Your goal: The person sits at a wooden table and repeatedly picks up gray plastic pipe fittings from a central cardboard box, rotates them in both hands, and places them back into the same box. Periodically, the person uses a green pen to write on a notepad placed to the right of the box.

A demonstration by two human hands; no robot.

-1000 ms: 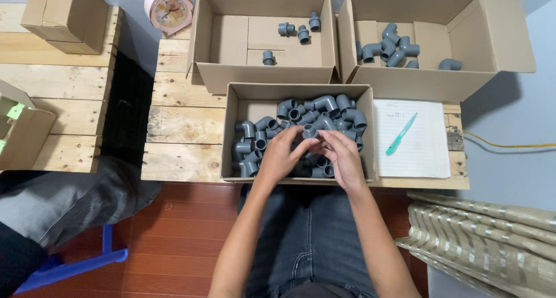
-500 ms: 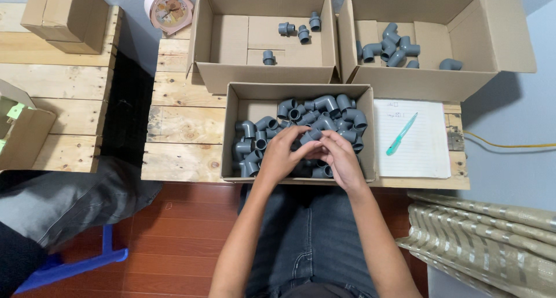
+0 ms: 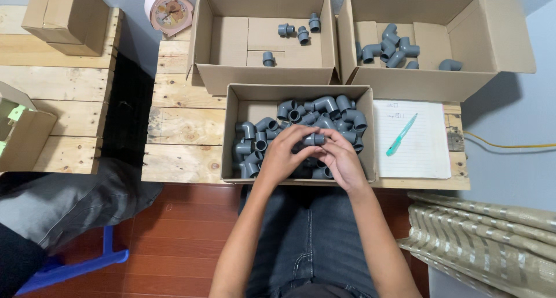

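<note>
An open cardboard box (image 3: 231, 130) in front of me holds a heap of grey plastic pipe fittings (image 3: 324, 110). Both my hands are over its near half. My left hand (image 3: 284, 156) and my right hand (image 3: 341, 159) meet around one grey fitting (image 3: 315, 139), fingers closed on it from either side. Behind, a second open box (image 3: 202, 37) has several small grey couplings (image 3: 298, 31). A third box (image 3: 475, 78) at the back right has several grey elbows and tees (image 3: 394, 49).
A lined notepad (image 3: 420, 153) with a teal pen (image 3: 401, 134) lies right of the near box. A pink round clock (image 3: 169, 11) stands at the back. Closed cardboard box (image 3: 63, 17) sits far left on wooden pallets (image 3: 179, 124). Another person's grey-trousered leg (image 3: 63, 205) is at left.
My hands have drawn slightly closer together over the box and lifted one fitting between the fingertips. Everything else stays put.
</note>
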